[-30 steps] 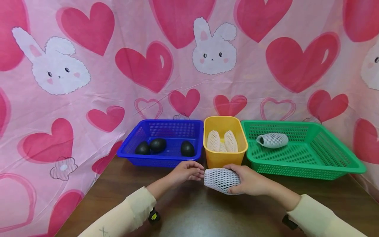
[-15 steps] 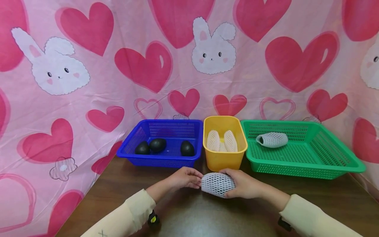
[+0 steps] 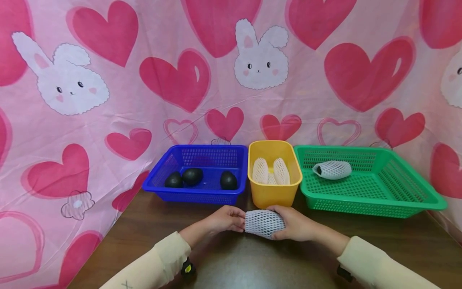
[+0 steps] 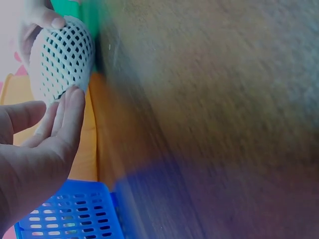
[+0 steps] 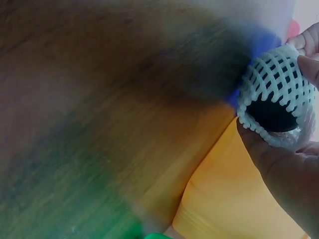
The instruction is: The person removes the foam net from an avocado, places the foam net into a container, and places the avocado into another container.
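Examiner: With the dial centred on the held piece in the head view, what is recorded at the hands?

Inspector: A netted fruit is gripped at its three o'clock end by the right hand, with fingers and thumb wrapped round it. At nine o'clock the left hand is placed with fingers extended; its fingertips are set against the net, its thumb apart from it. The hands are separated by the piece. Whether the table is touched by it cannot be told.

Examiner: And the covering?

Inspector: In the right wrist view, a dark surface is exposed within the net's open mouth.

Examiner: The containers?

Inspector: At ten o'clock, a blue basket is occupied by three dark fruits, two grouped towards nine o'clock and one towards four. At twelve, a yellow bin is stocked with white net sleeves; two are seen upright, with more netting between. At two, a green basket is occupied by one wrapped fruit, laid on its side towards ten o'clock, its dark end pointed to nine.
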### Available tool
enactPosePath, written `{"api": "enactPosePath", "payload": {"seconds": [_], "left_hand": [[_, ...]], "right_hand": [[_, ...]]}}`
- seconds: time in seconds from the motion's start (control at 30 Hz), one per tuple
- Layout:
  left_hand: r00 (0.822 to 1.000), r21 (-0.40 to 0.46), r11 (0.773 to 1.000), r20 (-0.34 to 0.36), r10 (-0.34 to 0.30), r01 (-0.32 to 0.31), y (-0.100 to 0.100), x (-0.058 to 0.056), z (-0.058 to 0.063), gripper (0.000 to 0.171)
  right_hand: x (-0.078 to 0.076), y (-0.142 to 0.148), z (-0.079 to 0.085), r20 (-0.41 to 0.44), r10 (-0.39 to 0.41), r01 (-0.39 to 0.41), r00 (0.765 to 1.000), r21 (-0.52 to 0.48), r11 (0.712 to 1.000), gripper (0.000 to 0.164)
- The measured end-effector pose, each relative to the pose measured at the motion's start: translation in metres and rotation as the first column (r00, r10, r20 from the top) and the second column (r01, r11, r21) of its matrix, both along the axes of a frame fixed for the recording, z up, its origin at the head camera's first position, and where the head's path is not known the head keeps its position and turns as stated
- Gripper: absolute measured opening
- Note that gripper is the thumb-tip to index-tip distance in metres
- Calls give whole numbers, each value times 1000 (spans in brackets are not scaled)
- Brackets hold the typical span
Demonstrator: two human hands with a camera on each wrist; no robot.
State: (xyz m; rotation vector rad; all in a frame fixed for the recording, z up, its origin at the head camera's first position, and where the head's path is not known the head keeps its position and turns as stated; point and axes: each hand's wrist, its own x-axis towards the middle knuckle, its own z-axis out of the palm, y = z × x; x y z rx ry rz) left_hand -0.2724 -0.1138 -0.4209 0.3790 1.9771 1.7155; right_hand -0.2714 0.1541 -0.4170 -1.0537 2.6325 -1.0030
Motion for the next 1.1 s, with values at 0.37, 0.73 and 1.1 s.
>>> {"api": "enactPosePath", "payload": {"seconds": [0.37, 0.73, 1.1], "left_hand": [[1000, 14, 1000, -10, 6, -6, 4, -2, 2, 23], [1000, 21, 1000, -16, 4, -4, 4, -3, 2, 23], [979, -15, 1000, -203, 21, -25, 11, -6, 2, 19]], "right_hand": [[1, 7, 12, 122, -8, 4, 993, 37, 999, 79], [-1, 17, 11, 189, -38, 26, 981, 66, 997, 69], [-2, 16, 11, 205, -17, 7, 979, 49, 999, 68]]}}
